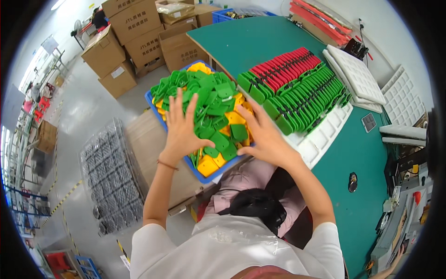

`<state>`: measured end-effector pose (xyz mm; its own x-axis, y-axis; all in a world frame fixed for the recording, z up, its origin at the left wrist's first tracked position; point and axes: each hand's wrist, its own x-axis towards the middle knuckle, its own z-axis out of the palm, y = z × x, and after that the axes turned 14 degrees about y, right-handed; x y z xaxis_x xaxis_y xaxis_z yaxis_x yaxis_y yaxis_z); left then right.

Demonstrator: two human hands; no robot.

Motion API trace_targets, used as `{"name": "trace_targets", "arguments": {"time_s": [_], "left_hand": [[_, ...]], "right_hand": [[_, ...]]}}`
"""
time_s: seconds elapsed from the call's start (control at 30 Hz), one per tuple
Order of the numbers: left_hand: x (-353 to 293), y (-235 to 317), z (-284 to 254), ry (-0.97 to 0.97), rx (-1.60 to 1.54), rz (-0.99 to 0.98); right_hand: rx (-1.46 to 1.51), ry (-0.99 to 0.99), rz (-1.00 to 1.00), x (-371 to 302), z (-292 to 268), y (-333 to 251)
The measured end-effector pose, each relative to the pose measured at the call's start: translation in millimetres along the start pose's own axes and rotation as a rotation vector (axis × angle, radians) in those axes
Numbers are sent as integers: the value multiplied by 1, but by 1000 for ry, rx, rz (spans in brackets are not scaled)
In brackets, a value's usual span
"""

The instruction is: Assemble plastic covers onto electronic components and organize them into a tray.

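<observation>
A blue bin (204, 179) is heaped with flat plastic pieces, green ones (204, 88) lying mostly over yellow ones (206, 166). Over the left side of the heap is my left hand (182, 128), its fingers spread and its thumb pointing inward. My right hand (268, 142) reaches over the bin's right side, with thumb and forefinger apart around some of the pieces. No piece is visibly gripped in either hand. To the right, upright rows of red pieces (288, 69) and green pieces (311, 100) with black middles stand on a white tray (320, 144).
Clear plastic trays of dark parts (111, 176) lie left of the bin. Cardboard boxes (139, 32) are piled behind. On the green table (325, 200) are a small dark round object (353, 182), a grey flat device (368, 122) and white trays (355, 79). Another person's forearm (395, 266) shows lower right.
</observation>
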<state>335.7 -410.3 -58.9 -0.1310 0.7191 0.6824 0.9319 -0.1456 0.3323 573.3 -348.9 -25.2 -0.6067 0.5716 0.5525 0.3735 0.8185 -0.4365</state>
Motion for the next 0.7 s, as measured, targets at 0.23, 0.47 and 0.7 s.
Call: {"name": "trace_targets", "arguments": {"time_s": [0.23,0.47,0.7], "left_hand": [[35,-33,33,-217,0,66],[24,-15,17,-197,9,-99],[18,-28,26,-38,-248,-32]], "right_hand": [[-248,-373,86,90,70,52],[-65,-208,-56,92,81,63],[195,-183,-65,83,89,76]]}}
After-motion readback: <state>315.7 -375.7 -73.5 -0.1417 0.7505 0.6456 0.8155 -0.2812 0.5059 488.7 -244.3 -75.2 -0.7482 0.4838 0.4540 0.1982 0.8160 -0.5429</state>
